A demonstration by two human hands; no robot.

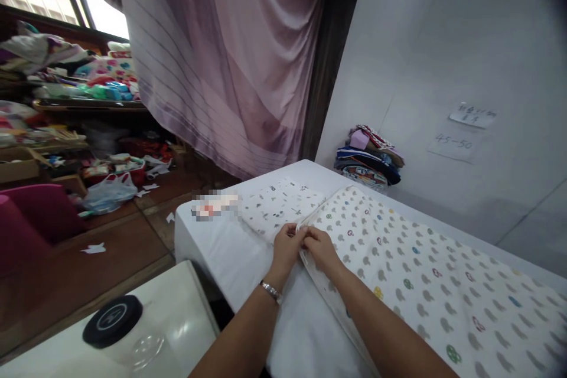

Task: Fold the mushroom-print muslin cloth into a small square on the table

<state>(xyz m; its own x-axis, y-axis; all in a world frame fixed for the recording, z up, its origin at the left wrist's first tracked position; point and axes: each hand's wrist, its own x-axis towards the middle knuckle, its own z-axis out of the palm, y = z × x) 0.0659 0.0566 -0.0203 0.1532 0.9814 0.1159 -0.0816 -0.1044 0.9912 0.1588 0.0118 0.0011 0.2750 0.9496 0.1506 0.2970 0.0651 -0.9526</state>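
Observation:
A cream cloth [398, 260] printed with grey animal-like shapes and small coloured motifs lies spread over the white-covered table [230, 260]. At its near left corner, my left hand [287, 243] pinches the edge, a metal bracelet around that wrist. Close beside it, my right hand [319, 246] is also closed on the same edge, the two sets of fingertips almost touching. Part of the gripped edge is hidden by the fingers. Just beyond my hands, a second white cloth [279, 204] with small dark prints lies flat.
Folded textiles [368, 156] are stacked against the white wall [420, 59]. A black-lidded clear jar [113, 320] stands on a pale surface at lower left. A pink curtain [230, 59] hangs behind. Bags and clutter [110, 189] fill the left, near a magenta chair [42, 218].

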